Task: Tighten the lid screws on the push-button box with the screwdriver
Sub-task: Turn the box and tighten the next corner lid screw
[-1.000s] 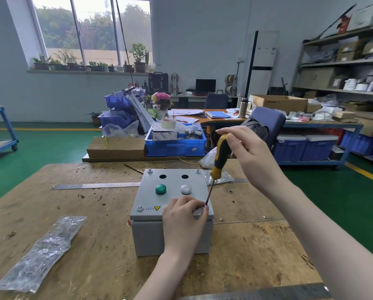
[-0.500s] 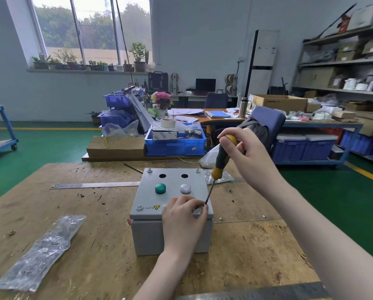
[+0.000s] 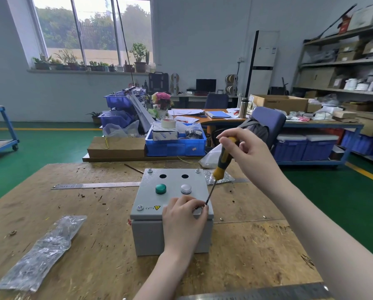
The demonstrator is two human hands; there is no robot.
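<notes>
- I see a worn wooden workbench (image 3: 257, 252).
- Centre: grey push-button box (image 3: 170, 234).
- At 8 o'clock: crumpled plastic bag (image 3: 40, 252).
- At 10 o'clock: steel ruler (image 3: 94, 185).

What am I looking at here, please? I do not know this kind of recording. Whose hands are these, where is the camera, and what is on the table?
There is no machine: a person wears one camera on the head, looking down at their own hands. On the wooden table stands a grey push-button box with a green button and a white button. The right hand holds a screwdriver with a yellow and black handle; its tip is at the lid's near right corner. The left hand rests on the lid there, fingers by the tip. A plastic bag and a metal ruler also lie there.
</notes>
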